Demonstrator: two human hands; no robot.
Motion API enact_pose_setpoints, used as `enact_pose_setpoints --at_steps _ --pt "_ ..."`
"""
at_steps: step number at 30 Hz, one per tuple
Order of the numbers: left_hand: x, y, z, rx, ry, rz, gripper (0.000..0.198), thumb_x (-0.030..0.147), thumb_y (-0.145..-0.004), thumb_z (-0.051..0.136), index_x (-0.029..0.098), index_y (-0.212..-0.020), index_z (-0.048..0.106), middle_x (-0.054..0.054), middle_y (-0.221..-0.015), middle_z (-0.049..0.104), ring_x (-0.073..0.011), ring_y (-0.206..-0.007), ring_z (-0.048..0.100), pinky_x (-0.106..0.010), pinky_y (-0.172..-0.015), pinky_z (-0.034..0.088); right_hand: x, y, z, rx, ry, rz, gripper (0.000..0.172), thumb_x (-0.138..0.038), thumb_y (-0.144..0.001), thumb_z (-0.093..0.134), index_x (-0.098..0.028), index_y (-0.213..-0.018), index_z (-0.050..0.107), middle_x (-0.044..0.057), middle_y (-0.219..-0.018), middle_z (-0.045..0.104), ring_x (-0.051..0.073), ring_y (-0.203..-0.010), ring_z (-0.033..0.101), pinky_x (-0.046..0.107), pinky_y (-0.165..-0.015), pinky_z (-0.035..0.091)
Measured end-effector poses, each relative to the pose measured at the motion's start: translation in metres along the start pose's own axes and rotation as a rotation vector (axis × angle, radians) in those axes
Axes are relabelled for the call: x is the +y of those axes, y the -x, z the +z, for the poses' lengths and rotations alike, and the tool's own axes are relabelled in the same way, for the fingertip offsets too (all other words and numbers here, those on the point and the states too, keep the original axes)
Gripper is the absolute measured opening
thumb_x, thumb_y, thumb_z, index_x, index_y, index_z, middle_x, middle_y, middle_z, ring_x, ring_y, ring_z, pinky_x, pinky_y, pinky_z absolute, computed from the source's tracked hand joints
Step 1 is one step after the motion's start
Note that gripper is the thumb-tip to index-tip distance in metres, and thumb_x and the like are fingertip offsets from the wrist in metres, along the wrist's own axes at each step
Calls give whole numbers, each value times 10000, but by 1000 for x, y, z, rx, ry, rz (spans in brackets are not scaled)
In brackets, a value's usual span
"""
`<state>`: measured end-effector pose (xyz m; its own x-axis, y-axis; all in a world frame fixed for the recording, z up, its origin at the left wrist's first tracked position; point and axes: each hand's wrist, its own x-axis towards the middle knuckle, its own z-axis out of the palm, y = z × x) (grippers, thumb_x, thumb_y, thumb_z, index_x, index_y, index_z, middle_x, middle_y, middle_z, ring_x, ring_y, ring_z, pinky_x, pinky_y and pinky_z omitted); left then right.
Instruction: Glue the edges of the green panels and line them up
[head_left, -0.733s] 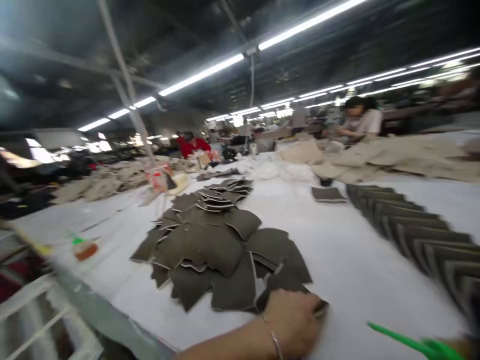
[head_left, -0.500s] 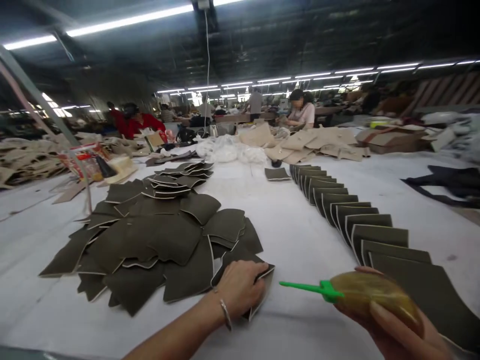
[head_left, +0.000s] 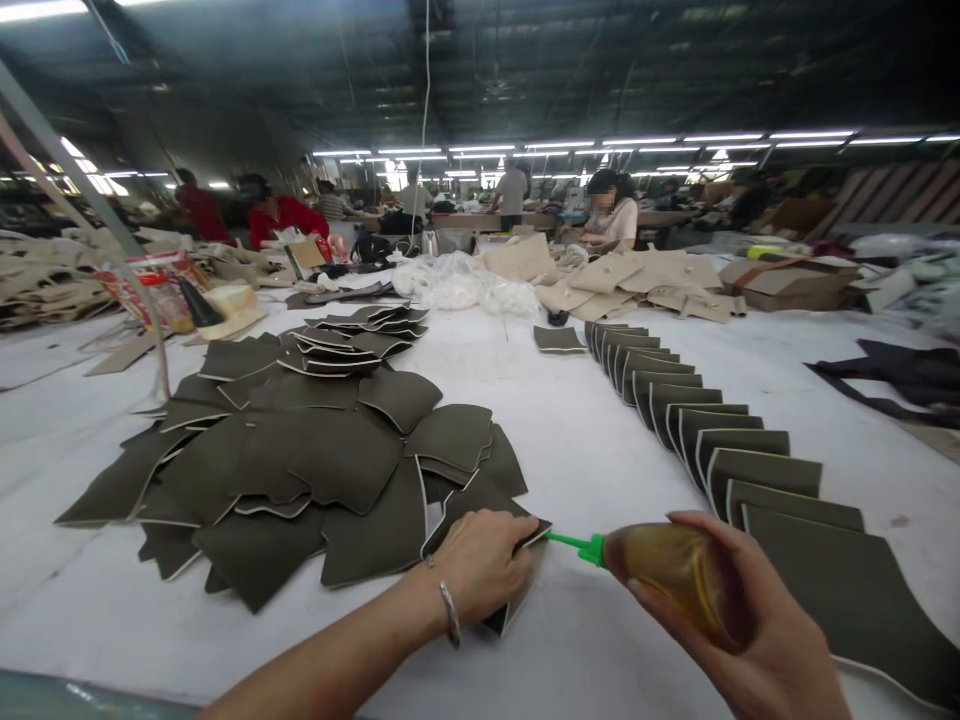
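Note:
My left hand point(head_left: 484, 565), with a silver bangle at the wrist, is closed on the edge of a dark olive sheet piece point(head_left: 517, 598) at the near right of a loose pile point(head_left: 300, 450) of such pieces. In my right hand point(head_left: 772, 610) is a squeeze bottle point(head_left: 679, 575) of amber liquid, lying on its side with its green nozzle point(head_left: 574, 542) pointing left. The nozzle's tip meets or lies just behind the edge of the held piece; I cannot tell which. To the right, a row of overlapping olive pieces point(head_left: 757, 475) runs away from me.
One olive piece point(head_left: 559, 340) lies apart beyond the pile. Farther back are clear plastic bags point(head_left: 457, 285), beige pieces point(head_left: 637, 275) and a cardboard box point(head_left: 791, 280). A slanted pole point(head_left: 97, 190) stands at left. Black cloth point(head_left: 896, 375) lies far right. Several people work behind the table.
My right hand has brought the bottle leftward, so the nozzle tip is now at the edge of the held piece. My left hand keeps its grip. The view has shifted slightly.

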<state>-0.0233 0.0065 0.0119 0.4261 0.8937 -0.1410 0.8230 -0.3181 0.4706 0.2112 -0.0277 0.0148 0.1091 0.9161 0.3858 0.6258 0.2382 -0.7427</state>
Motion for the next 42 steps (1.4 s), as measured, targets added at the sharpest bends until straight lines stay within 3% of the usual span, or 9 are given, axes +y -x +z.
enact_pose_setpoints --at_steps 6,15,21,26,33,37,42 --pt "1 2 3 32 11 17 423 219 -861 405 266 -1217 629 -48 -967 697 -248 -898 652 -347 -809 495 1 11 3 -23 15 -76 446 -544 -822 661 -300 -1175 537 20 -1112 617 272 -950 613 343 -857 448" --pt "6 4 4 36 -4 3 398 228 -885 386 272 -1202 623 -46 -912 665 -254 -847 648 -359 -762 500 3 8 2 -21 -53 81 516 -597 -758 716 -306 -1153 557 16 -1128 596 277 -958 604 359 -873 428" --pt "8 5 4 21 -33 -30 404 247 -896 384 283 -1230 607 -47 -923 659 -257 -825 647 -370 -756 504 10 9 2 -85 -142 165 562 -616 -731 732 -302 -1157 542 20 -1071 629 273 -938 625 340 -831 478" --pt "9 5 4 10 -35 -28 430 232 -889 380 282 -1260 590 -50 -947 660 -266 -872 652 -386 -785 507 24 5 0 -32 -51 111 579 -622 -732 722 -280 -1167 550 58 -1094 631 283 -899 640 349 -763 515" --pt "9 6 5 6 -44 -40 445 247 -911 359 267 -1311 553 -59 -992 662 -280 -919 654 -418 -809 511 30 6 1 -142 -170 184 532 -590 -765 717 -292 -1169 539 18 -1021 658 255 -895 650 319 -788 514" --pt "9 8 5 3 -54 -38 430 246 -918 359 276 -1299 556 -48 -987 663 -266 -912 655 -404 -804 511 28 5 -1 -104 -136 211 577 -602 -712 747 -286 -1155 553 12 -1007 663 264 -877 648 322 -754 512" --pt "7 8 6 13 -60 -32 439 233 -921 349 257 -1314 544 -50 -1001 661 -268 -912 655 -405 -800 510 12 11 0 -178 -230 260 517 -576 -757 708 -268 -1138 547 -7 -974 662 241 -878 631 286 -762 484"
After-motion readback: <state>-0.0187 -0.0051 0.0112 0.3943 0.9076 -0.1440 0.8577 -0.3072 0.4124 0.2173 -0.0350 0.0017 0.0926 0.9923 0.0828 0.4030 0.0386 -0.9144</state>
